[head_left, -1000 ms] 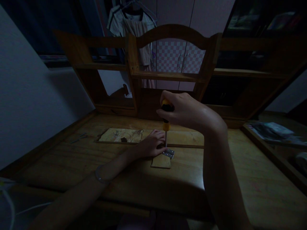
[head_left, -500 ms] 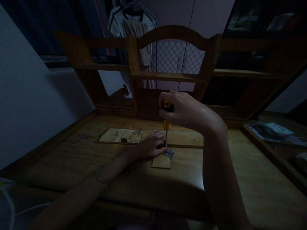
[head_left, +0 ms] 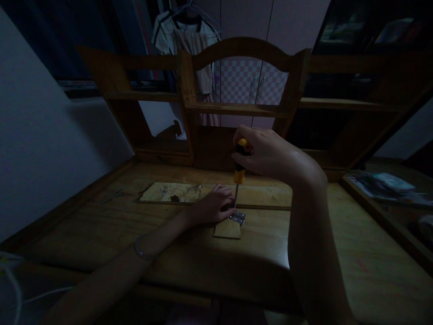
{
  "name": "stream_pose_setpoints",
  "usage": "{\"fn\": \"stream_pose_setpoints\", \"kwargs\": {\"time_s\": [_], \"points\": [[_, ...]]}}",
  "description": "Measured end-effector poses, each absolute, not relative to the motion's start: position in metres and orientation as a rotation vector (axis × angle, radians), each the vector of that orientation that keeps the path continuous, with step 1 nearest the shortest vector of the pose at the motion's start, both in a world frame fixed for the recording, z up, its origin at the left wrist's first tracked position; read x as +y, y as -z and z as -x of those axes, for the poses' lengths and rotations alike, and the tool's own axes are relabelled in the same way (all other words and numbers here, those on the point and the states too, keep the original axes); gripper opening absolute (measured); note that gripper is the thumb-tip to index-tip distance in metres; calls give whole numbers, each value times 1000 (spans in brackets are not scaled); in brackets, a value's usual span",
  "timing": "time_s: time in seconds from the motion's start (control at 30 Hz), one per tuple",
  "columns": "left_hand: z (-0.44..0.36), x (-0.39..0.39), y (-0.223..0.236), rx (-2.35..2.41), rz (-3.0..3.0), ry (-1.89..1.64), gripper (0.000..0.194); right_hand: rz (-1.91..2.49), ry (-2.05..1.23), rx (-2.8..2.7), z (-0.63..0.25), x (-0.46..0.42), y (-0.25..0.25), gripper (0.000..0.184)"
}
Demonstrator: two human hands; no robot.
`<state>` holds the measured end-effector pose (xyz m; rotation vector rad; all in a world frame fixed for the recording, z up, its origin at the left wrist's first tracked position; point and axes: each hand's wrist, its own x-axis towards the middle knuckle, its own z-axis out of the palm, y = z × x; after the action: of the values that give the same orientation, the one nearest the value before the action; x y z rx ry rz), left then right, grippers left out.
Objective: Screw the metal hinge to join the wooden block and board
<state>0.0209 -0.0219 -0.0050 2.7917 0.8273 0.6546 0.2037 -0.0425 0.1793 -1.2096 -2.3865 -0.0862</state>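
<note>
My right hand (head_left: 259, 151) is closed around the black-and-yellow handle of a screwdriver (head_left: 239, 175). The shaft points down, leaning slightly, and its tip ends at a metal hinge (head_left: 238, 217) beside my left thumb. Whether a screw sits under the tip is hidden. The hinge lies on a small wooden piece (head_left: 227, 230) at the near side of a long, thin board (head_left: 264, 196). My left hand (head_left: 216, 205) rests over the board and the small piece, fingers laid out and thumb reaching to the hinge's left edge.
Several thin metal pieces, perhaps screws (head_left: 113, 195), lie on the wooden desktop (head_left: 135, 230) at left. A stained, peeling patch (head_left: 172, 192) marks the board's left part. Behind rises a wooden shelf frame (head_left: 237, 108). Plastic-wrapped items (head_left: 389, 183) lie beyond a raised edge at right.
My right hand has shifted a little to the right, and the screwdriver's handle now leans that way, with more of it showing. The left hand, hinge and board stay where they were.
</note>
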Motion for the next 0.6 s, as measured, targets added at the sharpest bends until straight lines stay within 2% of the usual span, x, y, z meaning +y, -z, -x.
{"fn": "stream_pose_setpoints", "kwargs": {"time_s": [0.23, 0.6], "points": [[-19, -21, 6, 805, -2800, -664, 13, 1180, 101, -2379, -205, -42, -179, 31], [-21, -22, 5, 813, -2799, -656, 13, 1222, 42, -2428, -200, -44, -179, 21]]}}
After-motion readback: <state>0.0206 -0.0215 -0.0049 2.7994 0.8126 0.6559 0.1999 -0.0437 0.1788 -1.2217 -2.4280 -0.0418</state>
